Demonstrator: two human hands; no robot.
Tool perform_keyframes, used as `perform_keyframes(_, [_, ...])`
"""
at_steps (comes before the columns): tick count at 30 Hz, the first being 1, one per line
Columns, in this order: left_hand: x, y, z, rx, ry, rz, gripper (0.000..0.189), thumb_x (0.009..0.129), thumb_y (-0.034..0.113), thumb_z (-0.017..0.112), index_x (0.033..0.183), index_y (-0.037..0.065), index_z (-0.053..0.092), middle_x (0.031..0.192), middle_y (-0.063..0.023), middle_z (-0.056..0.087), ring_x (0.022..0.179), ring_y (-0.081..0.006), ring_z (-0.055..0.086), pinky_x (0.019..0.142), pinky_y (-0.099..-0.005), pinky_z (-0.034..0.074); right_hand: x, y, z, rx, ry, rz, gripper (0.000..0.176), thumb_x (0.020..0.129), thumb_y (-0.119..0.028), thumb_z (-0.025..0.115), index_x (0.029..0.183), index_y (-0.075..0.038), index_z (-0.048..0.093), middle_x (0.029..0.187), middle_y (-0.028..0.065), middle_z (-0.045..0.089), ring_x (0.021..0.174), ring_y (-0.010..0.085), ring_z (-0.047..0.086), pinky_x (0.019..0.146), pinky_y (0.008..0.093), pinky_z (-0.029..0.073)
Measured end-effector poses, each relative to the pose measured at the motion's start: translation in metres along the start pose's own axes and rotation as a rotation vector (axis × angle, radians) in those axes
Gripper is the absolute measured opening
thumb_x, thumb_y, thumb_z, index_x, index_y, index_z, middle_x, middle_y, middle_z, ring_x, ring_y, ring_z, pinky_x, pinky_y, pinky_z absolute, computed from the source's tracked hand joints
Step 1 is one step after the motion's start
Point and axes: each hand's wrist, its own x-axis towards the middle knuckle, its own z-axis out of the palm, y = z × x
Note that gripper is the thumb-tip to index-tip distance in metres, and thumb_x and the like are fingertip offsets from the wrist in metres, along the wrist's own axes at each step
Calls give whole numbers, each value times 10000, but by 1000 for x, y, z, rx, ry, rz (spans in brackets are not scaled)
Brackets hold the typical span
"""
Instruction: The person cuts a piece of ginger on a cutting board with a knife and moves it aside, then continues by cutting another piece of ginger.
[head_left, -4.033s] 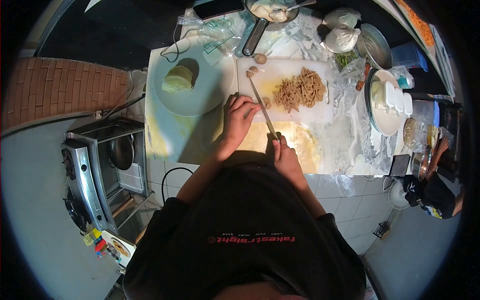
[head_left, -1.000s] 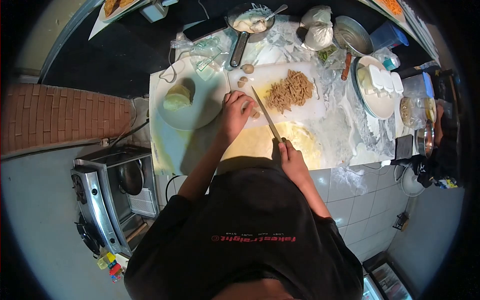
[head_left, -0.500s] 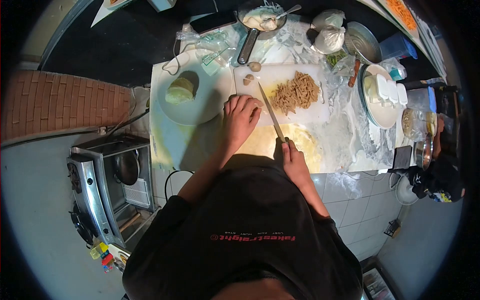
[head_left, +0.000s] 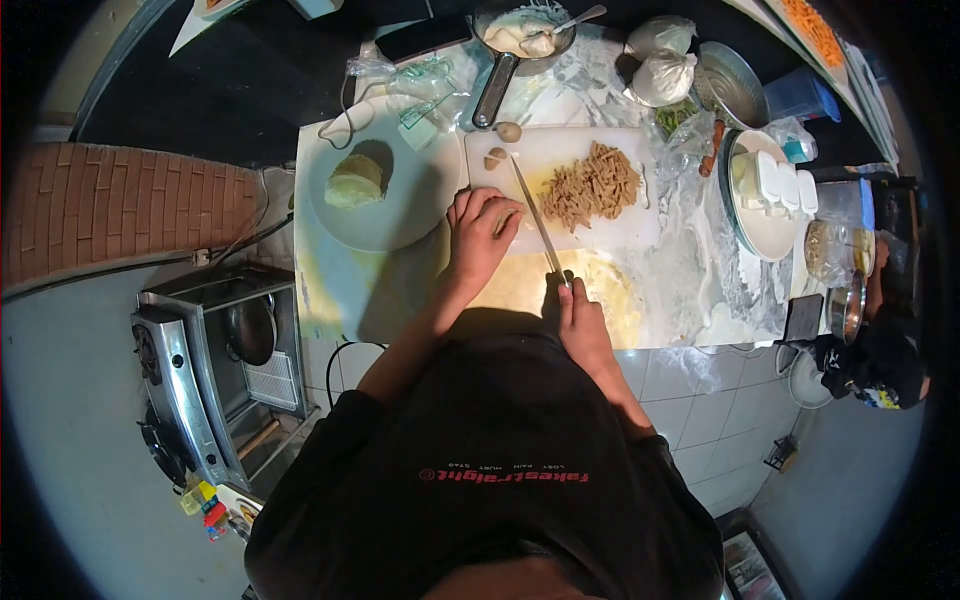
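Holding cabbage (head_left: pixel 354 182), plate (head_left: pixel 400 215) sits beside left hand (head_left: pixel 478 235)

Fisheye lens: heavy barrel distortion, straight edges bowed, black vignette round frame. Overhead light, brightest on cutting board (head_left: pixel 620 228) and worktop (head_left: pixel 612 292); glare on plastic wrap (head_left: pixel 720 258). Person's body (head_left: pixel 490 470) throws shadow on near worktop edge; soft shadow across plate (head_left: pixel 400 215). Floor (head_left: pixel 80 420) dim, bluish. Centre sharp, knife (head_left: pixel 535 215) without motion blur; detail soft toward rim

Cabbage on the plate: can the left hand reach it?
Probably yes. The left hand rests at the board's edge right beside the plate, and nothing stands between it and the cabbage.
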Motion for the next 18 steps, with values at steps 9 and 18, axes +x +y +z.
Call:
perform_keyframes(9, [-2, -2, 2, -25, -6, -24, 128, 781, 167, 779, 905, 178, 746, 1000, 25, 590, 1022, -213, 519, 899, -379, 380, 1, -3, 1, -8, -10, -4, 325, 1072, -271, 408, 1203, 9, 508, 754, 328, 632, 768, 533, 620, 636, 589, 484])
perform_keyframes(18, [-1, -3, 1, -15, -28, -23, 74, 796, 176, 775, 858, 153, 742, 997, 45, 613, 1036, -216, 512, 912, -383, 365, 5, 0, 1, -54, -30, -18, 409, 1081, -313, 397, 1223, 52, 516, 691, 321, 615, 693, 509, 628, 597, 547, 476])
